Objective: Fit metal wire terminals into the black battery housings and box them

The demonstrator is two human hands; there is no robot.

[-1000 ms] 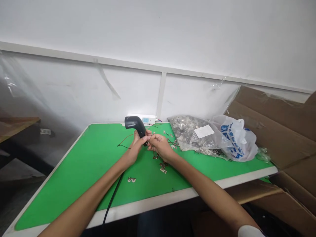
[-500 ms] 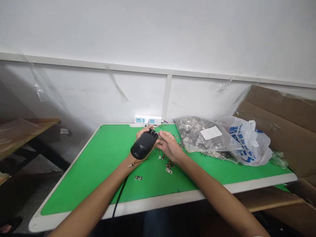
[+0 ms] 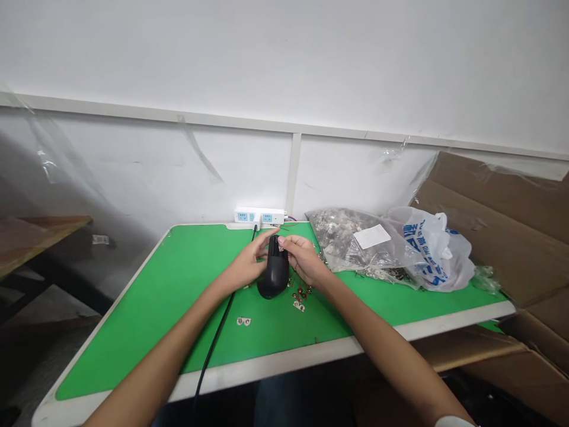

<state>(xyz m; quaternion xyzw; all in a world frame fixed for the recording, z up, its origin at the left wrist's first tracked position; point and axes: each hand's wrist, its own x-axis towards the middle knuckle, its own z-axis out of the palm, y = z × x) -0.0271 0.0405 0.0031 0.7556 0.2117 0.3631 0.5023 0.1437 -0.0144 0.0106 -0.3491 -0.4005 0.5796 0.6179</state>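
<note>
A black, rounded plastic housing, with a slotted far end, is held a little above the green table. My left hand grips its left side, fingers wrapped behind the far end. On the other side, my right hand is closed, thumb and forefinger pinching a small shiny metal piece against the slotted end. How that piece sits in the slots is too small to make out. Several small metal contact pieces lie below my right hand, and a double one lies nearer the table's front.
A clear bag of metal parts and a white plastic bag with blue print lie at the right. A white power strip is by the wall. A black cable crosses the green table; cardboard stands right.
The housing has turned more upright, its slotted end pointing away from me. My left hand now shows on its left side, and my right thumb and forefinger have come onto the slotted end.
</note>
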